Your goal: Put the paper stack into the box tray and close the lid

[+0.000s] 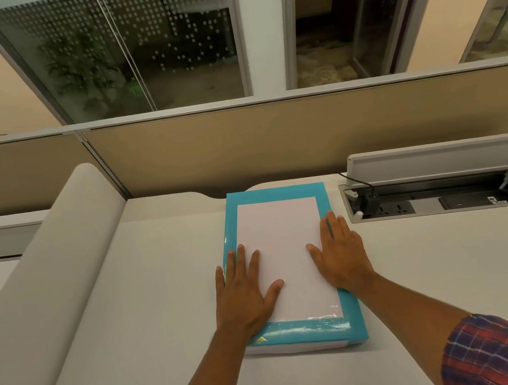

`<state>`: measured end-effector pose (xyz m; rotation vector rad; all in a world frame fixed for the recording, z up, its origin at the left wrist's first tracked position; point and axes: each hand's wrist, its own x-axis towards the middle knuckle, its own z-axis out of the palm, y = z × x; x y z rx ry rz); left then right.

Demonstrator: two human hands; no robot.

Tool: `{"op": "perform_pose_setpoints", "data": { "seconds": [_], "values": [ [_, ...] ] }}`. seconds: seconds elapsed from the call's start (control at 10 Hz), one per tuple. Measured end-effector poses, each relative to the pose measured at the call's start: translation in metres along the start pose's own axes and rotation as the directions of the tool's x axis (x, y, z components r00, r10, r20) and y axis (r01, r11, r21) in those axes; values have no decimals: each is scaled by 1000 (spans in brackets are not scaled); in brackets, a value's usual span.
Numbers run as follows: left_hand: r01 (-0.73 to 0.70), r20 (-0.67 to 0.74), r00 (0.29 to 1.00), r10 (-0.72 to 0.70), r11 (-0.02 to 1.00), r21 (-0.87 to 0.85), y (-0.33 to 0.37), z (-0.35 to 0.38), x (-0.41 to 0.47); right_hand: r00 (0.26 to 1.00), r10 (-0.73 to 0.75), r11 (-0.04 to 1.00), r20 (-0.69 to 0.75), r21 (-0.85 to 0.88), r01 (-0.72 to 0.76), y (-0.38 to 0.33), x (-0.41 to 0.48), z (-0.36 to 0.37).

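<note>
Your left hand point(244, 289) and right hand point(340, 252) lay flat and apart, pressing the paper point(285, 253) already seated in the tray point(303, 333) beneath them, so the lid, not visible, apparently remained unclosed.

Single head view, looking forward and steeply down over desk point(138, 308), close above both forearms.

The left hand point(244, 287) and right hand point(342, 253) cover parts of the paper stack point(285, 253) and of the box tray point(300, 333), the plaid sleeve point(501, 353) is cut by the bottom-right corner, and the labels in the bench's socket well point(445, 200) are too small to read.
</note>
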<state>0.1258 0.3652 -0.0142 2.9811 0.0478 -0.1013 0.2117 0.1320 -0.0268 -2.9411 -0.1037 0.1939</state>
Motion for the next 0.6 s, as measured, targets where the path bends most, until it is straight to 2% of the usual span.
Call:
{"op": "perform_pose_setpoints", "data": {
  "seconds": [0.4,0.6],
  "values": [
    [94,3,996,-94,995,-23,18,-1,-21,991,-52,998,122,-31,56,27,-60,-1],
    [65,51,996,-69,995,77,26,-6,-29,996,-64,998,66,-19,66,42,-78,-14]
  ]
}}
